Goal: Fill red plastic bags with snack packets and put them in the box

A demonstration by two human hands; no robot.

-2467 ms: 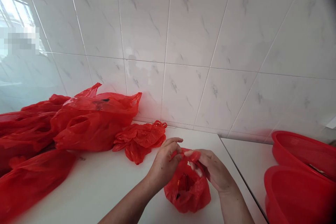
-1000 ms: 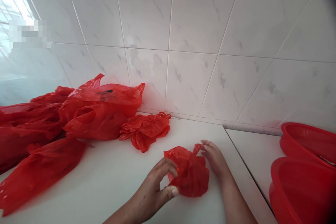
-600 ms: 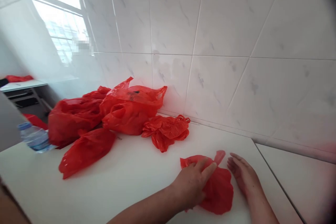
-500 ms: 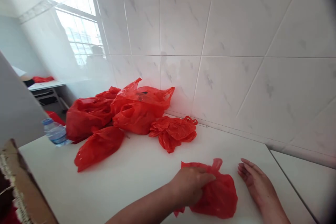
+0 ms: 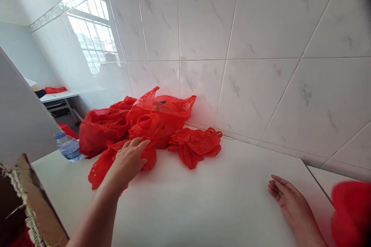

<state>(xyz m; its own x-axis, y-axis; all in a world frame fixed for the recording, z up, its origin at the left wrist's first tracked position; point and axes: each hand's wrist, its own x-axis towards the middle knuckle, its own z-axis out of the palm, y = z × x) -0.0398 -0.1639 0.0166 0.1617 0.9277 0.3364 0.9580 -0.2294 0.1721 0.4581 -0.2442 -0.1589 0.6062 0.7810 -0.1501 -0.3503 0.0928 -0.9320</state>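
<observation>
My left hand is at the left, over a small red plastic bag beside the pile. The fingers are stretched and apart, and the bag lies partly hidden under the hand. Close by on the left lies another red bag, partly covered by my wrist. On the right, my right hand rests low over the white table, holding nothing, its fingers loosely extended.
Full red plastic bags stand against the tiled wall, with a crumpled red bag beside them. A water bottle stands at the left. A cardboard box edges the near left. Something red and blurred enters at the right edge.
My left hand has carried the small red bag from the table's front to the pile at the left and opened. The right hand stays nearly still. A red blur has appeared at the right.
</observation>
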